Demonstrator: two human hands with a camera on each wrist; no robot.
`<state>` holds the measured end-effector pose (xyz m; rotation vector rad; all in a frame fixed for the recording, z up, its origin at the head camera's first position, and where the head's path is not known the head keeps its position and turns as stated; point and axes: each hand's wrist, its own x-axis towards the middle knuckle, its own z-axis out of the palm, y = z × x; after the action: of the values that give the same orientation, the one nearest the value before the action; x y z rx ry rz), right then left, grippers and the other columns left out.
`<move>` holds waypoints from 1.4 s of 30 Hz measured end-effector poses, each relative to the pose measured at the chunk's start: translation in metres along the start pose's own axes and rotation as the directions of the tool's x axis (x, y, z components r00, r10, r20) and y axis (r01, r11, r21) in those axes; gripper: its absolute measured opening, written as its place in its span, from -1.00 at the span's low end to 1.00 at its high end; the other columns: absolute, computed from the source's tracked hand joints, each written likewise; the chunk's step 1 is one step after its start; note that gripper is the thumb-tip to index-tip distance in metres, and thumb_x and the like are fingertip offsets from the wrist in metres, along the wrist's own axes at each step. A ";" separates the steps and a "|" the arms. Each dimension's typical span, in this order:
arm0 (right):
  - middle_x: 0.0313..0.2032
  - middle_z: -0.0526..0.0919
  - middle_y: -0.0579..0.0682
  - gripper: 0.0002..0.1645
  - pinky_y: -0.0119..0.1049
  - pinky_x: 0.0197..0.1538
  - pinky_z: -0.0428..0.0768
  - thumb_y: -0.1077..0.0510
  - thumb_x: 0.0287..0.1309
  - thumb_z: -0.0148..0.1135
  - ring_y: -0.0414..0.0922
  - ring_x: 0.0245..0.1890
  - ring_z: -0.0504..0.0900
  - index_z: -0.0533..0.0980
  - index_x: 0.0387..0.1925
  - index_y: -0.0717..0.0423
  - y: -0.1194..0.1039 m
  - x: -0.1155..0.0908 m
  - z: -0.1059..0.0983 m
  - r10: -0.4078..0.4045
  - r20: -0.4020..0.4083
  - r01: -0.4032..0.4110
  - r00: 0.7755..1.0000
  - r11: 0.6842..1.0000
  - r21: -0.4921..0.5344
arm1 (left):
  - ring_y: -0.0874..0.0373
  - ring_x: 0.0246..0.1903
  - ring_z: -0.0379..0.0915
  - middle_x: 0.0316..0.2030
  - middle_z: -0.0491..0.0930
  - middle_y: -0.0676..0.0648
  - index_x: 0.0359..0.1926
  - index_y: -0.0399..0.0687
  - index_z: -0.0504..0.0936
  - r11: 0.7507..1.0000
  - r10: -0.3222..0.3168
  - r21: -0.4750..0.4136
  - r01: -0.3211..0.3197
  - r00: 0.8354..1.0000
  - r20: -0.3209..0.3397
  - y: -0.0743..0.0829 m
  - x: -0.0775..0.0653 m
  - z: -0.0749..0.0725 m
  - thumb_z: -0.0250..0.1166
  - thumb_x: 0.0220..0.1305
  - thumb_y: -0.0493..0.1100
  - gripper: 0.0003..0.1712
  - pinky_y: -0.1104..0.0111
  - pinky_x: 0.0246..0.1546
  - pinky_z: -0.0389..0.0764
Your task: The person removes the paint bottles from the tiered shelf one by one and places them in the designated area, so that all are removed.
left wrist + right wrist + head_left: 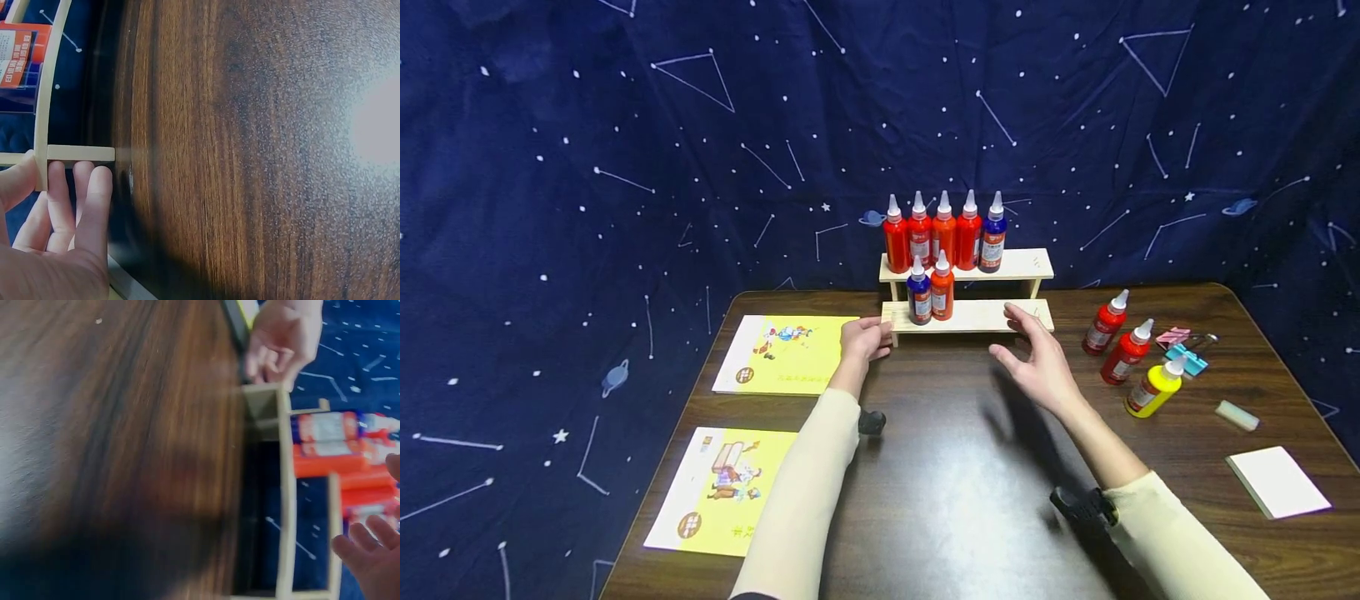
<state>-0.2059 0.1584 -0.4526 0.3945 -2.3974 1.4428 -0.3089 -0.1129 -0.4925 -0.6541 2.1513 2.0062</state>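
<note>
Over the glossy, wood-grained table (925, 467), the right hand (1037, 362) hovers empty with fingers apart, near the right end of a pale wooden rack (992, 315). The left hand (863, 342) grips its left end; only the left wrist view shows fingertips (100, 178) beneath the plank, by a squared leg (81, 153). Two-tiered and flat-planked, the rack stands at the table's far side, holding smooth, cylindrical red, orange and blue bottles (943, 242) before starry cloth (850, 125).

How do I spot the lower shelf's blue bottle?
Far across the table is a two-tier wooden stand. On its lower shelf, nearer the left hand, stands the blue bottle. Dark blue distinguishes it from the orange bottle beside it.
</note>
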 end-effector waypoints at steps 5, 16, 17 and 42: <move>0.24 0.37 0.30 -0.25 0.18 0.19 0.42 0.30 0.17 0.27 0.27 0.22 0.38 0.21 0.36 0.24 0.011 0.035 0.025 0.068 0.068 -0.077 0.995 0.987 0.144 | -0.05 -0.17 0.66 -0.22 0.70 -0.24 -0.01 -0.23 0.64 1.000 0.015 -0.001 -0.015 1.000 0.009 0.001 0.000 0.002 0.33 0.20 -0.26 -0.68 0.25 -0.26 0.69; 0.26 0.37 0.30 -0.21 0.10 0.20 0.44 0.29 0.21 0.22 0.21 0.22 0.40 0.12 0.40 0.28 0.004 0.085 0.056 0.112 0.094 -0.127 0.989 0.975 0.181 | -0.10 -0.13 0.64 -0.15 0.67 -0.29 0.03 -0.23 0.62 1.000 0.015 -0.025 -0.014 1.000 0.025 0.004 -0.003 0.002 0.32 0.21 -0.26 -0.66 0.20 -0.19 0.68; 0.26 0.37 0.29 -0.21 0.08 0.20 0.45 0.28 0.22 0.22 0.19 0.22 0.41 0.11 0.41 0.26 0.001 0.087 0.058 0.120 0.103 -0.136 0.987 0.976 0.170 | -0.10 -0.12 0.63 -0.15 0.67 -0.29 0.03 -0.23 0.62 1.000 0.013 -0.028 -0.012 1.000 0.025 0.004 -0.003 0.002 0.32 0.21 -0.26 -0.66 0.20 -0.18 0.67; 0.06 0.48 0.37 -0.45 -0.06 0.18 0.50 0.46 0.11 0.24 0.15 0.10 0.49 0.35 0.16 0.43 -0.021 0.043 0.053 0.247 -0.195 -0.146 0.949 0.895 0.422 | -0.08 -0.14 0.64 -0.16 0.68 -0.27 0.01 -0.21 0.63 1.000 0.000 -0.023 0.000 1.000 0.017 -0.002 0.000 -0.003 0.34 0.19 -0.24 -0.65 0.26 -0.26 0.69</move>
<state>-0.2432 0.0989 -0.4422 0.0517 -1.9841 1.9607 -0.3072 -0.1160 -0.4937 -0.6379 2.1216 2.0320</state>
